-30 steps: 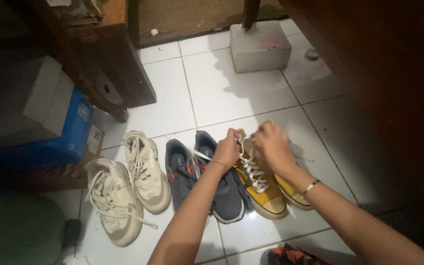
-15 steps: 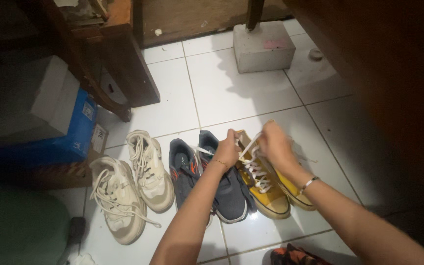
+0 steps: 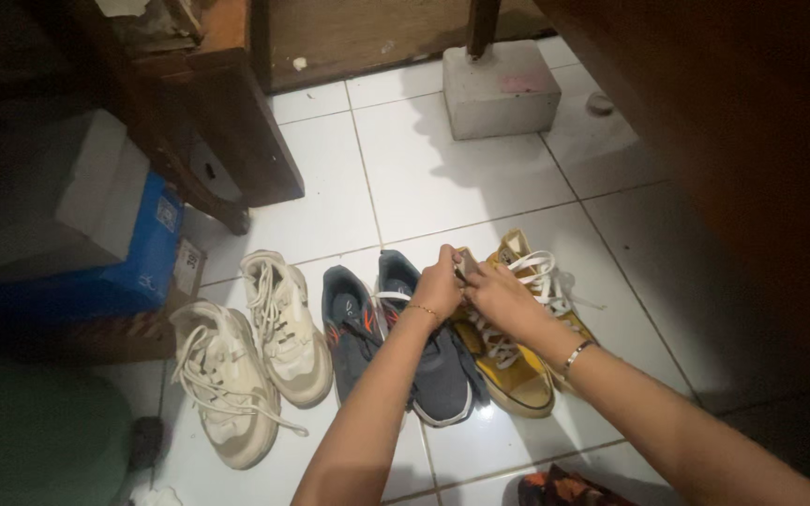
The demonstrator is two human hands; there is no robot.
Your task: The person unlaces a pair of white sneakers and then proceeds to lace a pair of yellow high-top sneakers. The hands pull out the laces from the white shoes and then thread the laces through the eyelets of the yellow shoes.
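We are working on the yellow shoe point(image 3: 508, 370), which is sitting on the tiled floor point(image 3: 442, 178) at about five o'clock from the middle of the view, toe pointing toward us. Our left hand point(image 3: 439, 286) is pinching the top of the tongue at the shoe's eleven o'clock edge, its grip clenched on that flap. Our right hand point(image 3: 501, 298) is lying over the upper eyelets, fingers curled on the white lace point(image 3: 491, 345); the fingertips are hidden, so we are judging that grip to be grasping the lace rather than seeing it plainly. A second yellow shoe point(image 3: 541, 281) is lying just beside it at two o'clock, its loose lace loops spilling outward.

To do this well, we are thinking the left hand should be keeping the tongue pulled flat and centred while the right draws the lace evenly, so the crossings are not bunching. We should be keeping the two shoes' laces apart, since the neighbour's loops are lying very near our right wrist.

At nine o'clock from the yellow pair, a dark pair point(image 3: 396, 328) is touching the near shoe's side. Farther left a cream pair point(image 3: 255, 347) is resting with laces undone. A blue box point(image 3: 133, 253) is at ten o'clock, and a grey block point(image 3: 501, 89) at twelve.
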